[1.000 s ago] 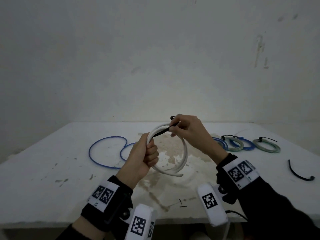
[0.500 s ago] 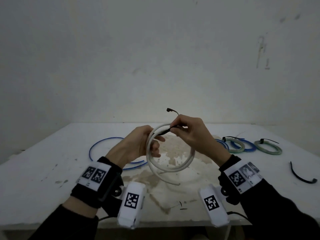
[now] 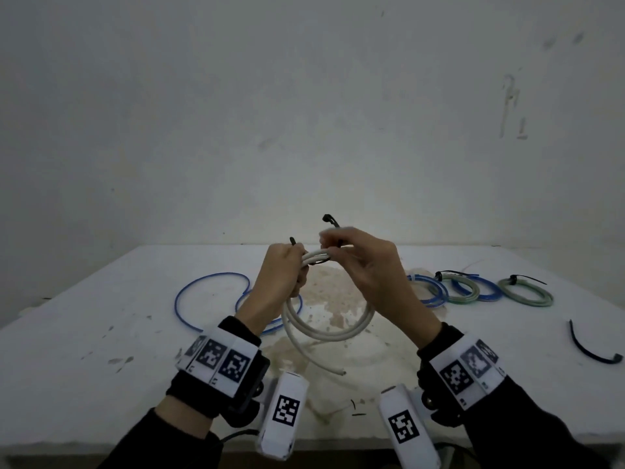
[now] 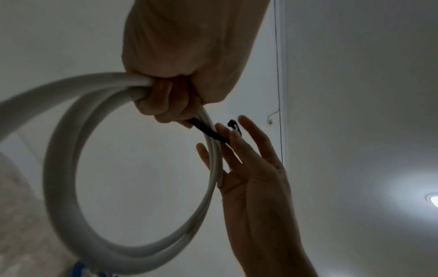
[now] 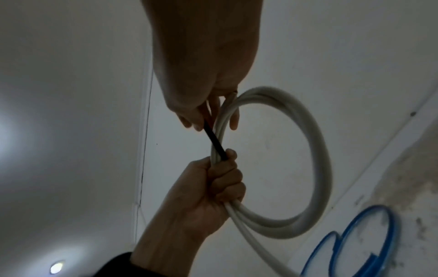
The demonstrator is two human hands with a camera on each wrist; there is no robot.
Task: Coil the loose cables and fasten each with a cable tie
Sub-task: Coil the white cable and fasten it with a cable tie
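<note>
In the head view the left hand [image 3: 277, 279] is fisted round the white cable coil [image 3: 329, 328], gripping its top where the loops gather. The right hand [image 3: 363, 265] sits just beside it, fingertips pinching a black cable tie [image 3: 330, 221] whose head sticks up above the knuckles; a short black end also pokes up above the left fist. The coil hangs below both hands over the stained table [image 3: 101, 333], one loose end trailing toward the wrists. Beyond the left hand lies a loose blue cable [image 3: 203, 289]; out past the right hand lie tied bundles [image 3: 473, 289] and, nearer, a spare black tie [image 3: 592, 350].

From the left wrist, the left hand [image 4: 180, 65] clamps the coil [image 4: 66, 168] with curled fingers, and the tie [image 4: 208, 131] runs from under them to the right hand [image 4: 251, 178], whose fingers look fairly straight along the cable.

From the right wrist, the right hand [image 5: 203, 75] pinches the tie [image 5: 214, 140] against the coil [image 5: 317, 159]; the left hand [image 5: 208, 191] below grips the coil tightly, with the blue cable [image 5: 355, 243] behind.
</note>
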